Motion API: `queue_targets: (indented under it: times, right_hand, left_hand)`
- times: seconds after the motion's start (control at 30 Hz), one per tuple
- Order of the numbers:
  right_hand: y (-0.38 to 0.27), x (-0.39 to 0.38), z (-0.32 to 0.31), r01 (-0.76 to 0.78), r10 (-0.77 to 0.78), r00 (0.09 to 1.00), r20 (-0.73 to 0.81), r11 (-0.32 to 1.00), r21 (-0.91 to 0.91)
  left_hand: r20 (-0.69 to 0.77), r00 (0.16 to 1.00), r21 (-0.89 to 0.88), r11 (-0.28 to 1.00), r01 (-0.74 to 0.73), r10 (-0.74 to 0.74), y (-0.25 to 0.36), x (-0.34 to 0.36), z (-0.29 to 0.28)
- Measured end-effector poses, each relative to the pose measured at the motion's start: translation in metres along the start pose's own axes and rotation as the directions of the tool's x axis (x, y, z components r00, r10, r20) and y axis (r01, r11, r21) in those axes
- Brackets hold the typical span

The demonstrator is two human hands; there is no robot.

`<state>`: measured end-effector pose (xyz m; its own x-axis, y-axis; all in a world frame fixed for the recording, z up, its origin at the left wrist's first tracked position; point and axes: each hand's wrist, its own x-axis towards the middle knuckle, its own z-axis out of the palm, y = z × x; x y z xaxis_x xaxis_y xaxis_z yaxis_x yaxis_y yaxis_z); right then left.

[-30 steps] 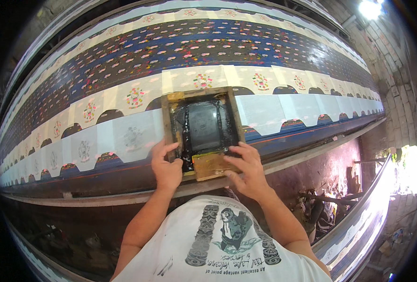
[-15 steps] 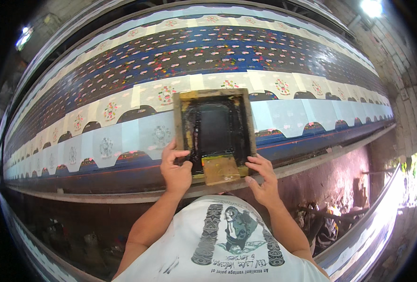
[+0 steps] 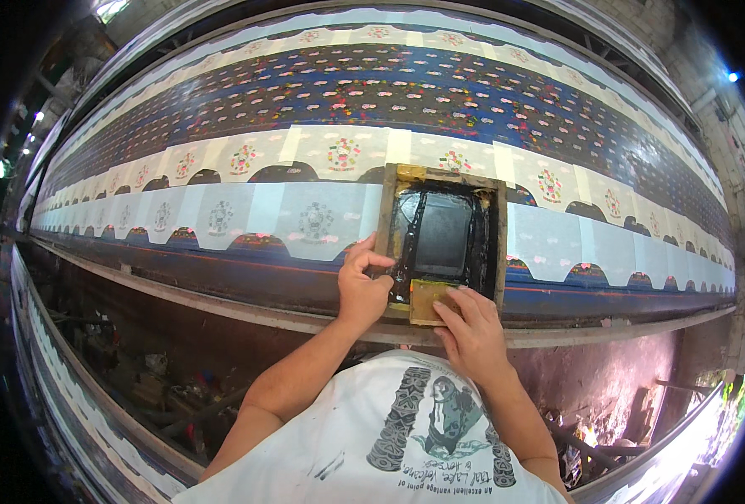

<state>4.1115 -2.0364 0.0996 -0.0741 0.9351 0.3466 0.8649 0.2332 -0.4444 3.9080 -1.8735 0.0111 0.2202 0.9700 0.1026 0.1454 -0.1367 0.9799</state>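
A wooden screen-printing frame (image 3: 500, 244) with a dark mesh window lies on the near row of pale blue fabric pieces (image 3: 549, 244). My left hand (image 3: 364, 290) grips its left side, with curled fingers over the edge. A flat tan squeegee (image 3: 424, 304) rests tilted at the near end of the frame's inside. My right hand (image 3: 473, 328) pinches the squeegee's right side, its fingers on top and the thumb at the near edge. Grey round prints show on the pale blue pieces left of the frame; the part beneath the frame is hidden.
A long dark blue printing table (image 3: 305, 281) curves across the view. Behind the near row lie cream pieces (image 3: 305, 155) with colourful round prints. A ledge (image 3: 574, 336) runs along the table's near side. Another table with pale pieces (image 3: 61, 412) stands at the lower left.
The frame has shifted right along the row and now lies over another piece, both hands moving with it. My right hand has gone from the frame's right edge onto the squeegee.
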Motion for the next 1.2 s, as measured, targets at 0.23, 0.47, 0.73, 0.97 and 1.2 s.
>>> queue_targets:
  times: [0.23, 0.47, 0.73, 0.97, 1.2]
  right_hand:
    - [0.007, 0.037, -0.027, 0.109, -0.098, 0.964, 0.247, 0.994, -0.032]
    - [0.069, 0.114, -0.046, -0.008, -0.005, 0.908, 0.418, 1.000, 0.030]
    - [0.112, 0.176, -0.013, -0.100, 0.105, 0.990, 0.096, 0.993, -0.065]
    - [0.076, 0.135, 0.001, 0.029, -0.013, 0.994, 0.106, 0.989, -0.143]
    - [0.015, 0.064, -0.002, -0.022, 0.040, 0.990, 0.135, 0.991, -0.131]
  left_hand:
    - [0.040, 0.998, 0.031, 0.998, 0.056, -0.057, -0.008, 0.002, 0.002]
    - [0.213, 0.958, 0.443, 0.856, -0.268, 0.190, 0.025, 0.010, -0.017]
    - [0.379, 0.875, 0.629, 0.609, -0.483, 0.302, 0.044, 0.028, -0.025]
    - [0.374, 0.863, 0.607, 0.613, -0.505, 0.341, 0.040, 0.027, -0.028]
    - [0.342, 0.853, 0.556, 0.647, -0.522, 0.395, 0.025, 0.025, -0.027]
